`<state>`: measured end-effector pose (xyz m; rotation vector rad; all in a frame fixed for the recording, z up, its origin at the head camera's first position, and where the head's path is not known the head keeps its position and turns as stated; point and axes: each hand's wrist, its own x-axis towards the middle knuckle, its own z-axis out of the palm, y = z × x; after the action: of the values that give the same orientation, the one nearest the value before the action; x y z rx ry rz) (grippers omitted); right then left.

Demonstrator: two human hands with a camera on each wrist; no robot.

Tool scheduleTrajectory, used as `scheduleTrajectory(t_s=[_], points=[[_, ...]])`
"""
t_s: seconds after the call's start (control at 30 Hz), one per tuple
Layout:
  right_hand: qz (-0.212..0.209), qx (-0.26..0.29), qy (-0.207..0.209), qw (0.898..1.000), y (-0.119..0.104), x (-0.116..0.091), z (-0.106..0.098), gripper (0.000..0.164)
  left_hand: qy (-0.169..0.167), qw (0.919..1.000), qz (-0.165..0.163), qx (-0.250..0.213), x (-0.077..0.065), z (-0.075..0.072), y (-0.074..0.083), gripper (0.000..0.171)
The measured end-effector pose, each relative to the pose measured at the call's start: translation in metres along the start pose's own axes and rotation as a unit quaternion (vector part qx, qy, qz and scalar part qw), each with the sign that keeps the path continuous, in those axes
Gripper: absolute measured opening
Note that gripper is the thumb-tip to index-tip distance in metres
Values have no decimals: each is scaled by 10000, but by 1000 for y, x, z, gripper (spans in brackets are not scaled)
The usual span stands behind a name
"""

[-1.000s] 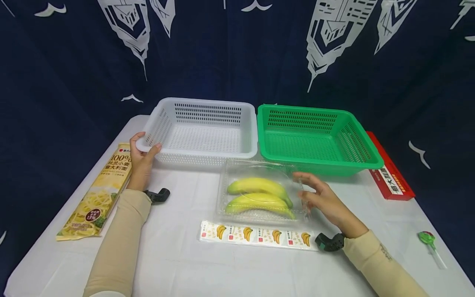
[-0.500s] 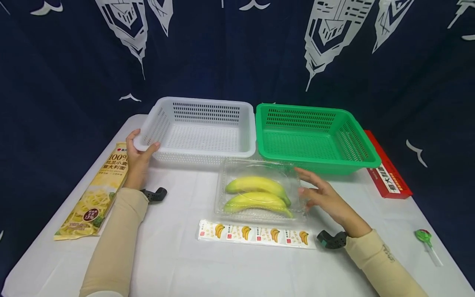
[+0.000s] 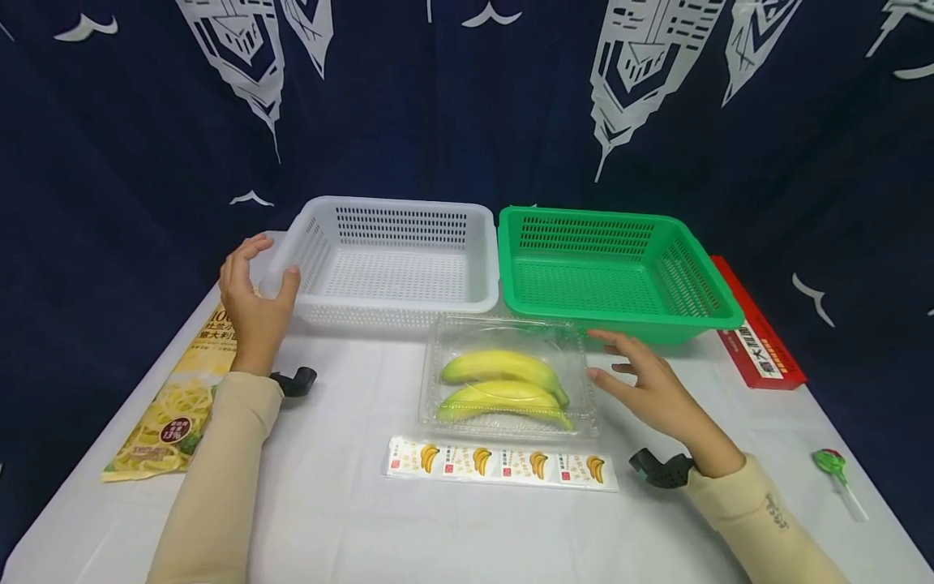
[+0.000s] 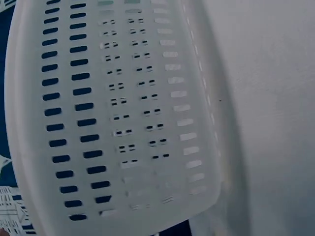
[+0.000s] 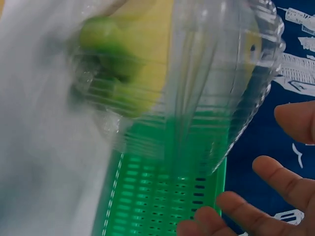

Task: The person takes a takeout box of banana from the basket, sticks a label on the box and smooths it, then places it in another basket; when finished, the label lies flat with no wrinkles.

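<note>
Clamshell [image 3: 503, 334] of bananas [image 3: 502, 367]: right hand [image 3: 653, 397] spread by 3 o'clock edge; left hand [image 3: 255, 320] spread at white basket [image 3: 394, 304]'s 8 o'clock. Light rim grip likely best.

Box [image 3: 511, 334] w/ bananas [image 3: 503, 369] just L of R grip [image 3: 653, 391]; basket [image 3: 394, 315] R of L grip [image 3: 255, 312], pkt [image 3: 171, 401] near-L.
</note>
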<state>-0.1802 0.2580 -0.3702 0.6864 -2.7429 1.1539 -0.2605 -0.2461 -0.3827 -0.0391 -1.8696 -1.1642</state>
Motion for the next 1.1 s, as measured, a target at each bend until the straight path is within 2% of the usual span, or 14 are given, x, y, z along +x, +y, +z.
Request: scheduleTrajectory(t_s=[0.1, 0.2, 0.33, 0.43, 0.57, 0.67, 0.73, 0.8, 0.87, 0.97, 1.1], points=[[-389, -114, 282, 9988, -4, -1, 4, 51, -385, 9973, 618, 72, -1, 2, 10, 39], [-775, -105, 501, 9957, -7, -1, 8, 50, -886, 9900, 1096, 111, -3, 4, 20, 37], [-1076, -121, 662, 9919, -12, -2, 12, 46, -1706, 9754, 1386, 171, -9, 4, 33, 39], [-1141, -105, 643, 9913, -18, -2, 14, 42, -2289, 9629, 1425, 119, -16, 3, 42, 42], [-1237, -41, 464, 9912, -25, -2, 19, 40, -2933, 9460, 1381, 32, -28, 3, 45, 42], [-1392, -18, 330, 9897, -31, -2, 22, 40, -3411, 9317, 1245, 89, -36, 2, 46, 43], [-1502, -2, 261, 9883, -34, -2, 24, 40, -3752, 9210, 1042, 128, -40, 0, 48, 42], [-1577, 63, 171, 9873, -38, -3, 26, 40, -4089, 9092, 767, 193, -43, -2, 49, 42], [-1660, 155, 77, 9860, -40, -3, 28, 39, -4460, 8932, 529, 223, -46, -3, 51, 41], [-1855, 349, -71, 9820, -44, -5, 32, 40, -5029, 8635, 297, 221, -50, -3, 51, 39], [-2168, 616, -238, 9740, -48, -7, 41, 41, -5730, 8194, 100, 147, -58, -1, 50, 36]])
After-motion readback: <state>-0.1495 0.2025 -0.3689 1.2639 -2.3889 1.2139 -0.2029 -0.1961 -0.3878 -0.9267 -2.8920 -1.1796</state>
